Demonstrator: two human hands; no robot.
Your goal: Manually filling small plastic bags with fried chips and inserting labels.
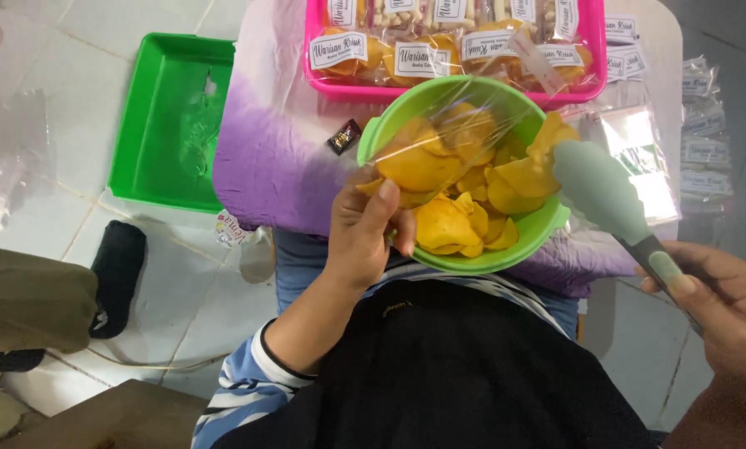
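Note:
A light green bowl (529, 242) full of yellow-orange chips (454, 223) rests at the near edge of a low table. My left hand (361, 235) holds a clear plastic bag (448, 137), partly filled with chips, tilted over the bowl. My right hand (726, 308) grips the handle of pale green tongs (599, 187). The tongs' tips pinch a chip (552, 135) above the bowl's right side, just beside the bag's mouth.
A pink tray (356, 87) of labelled, sealed chip packets stands behind the bowl on the white-and-purple tablecloth (277, 150). Empty clear bags (639, 150) and loose labels lie to the right. A green tray (169, 125) and a black object (117, 270) sit on the tiled floor at left.

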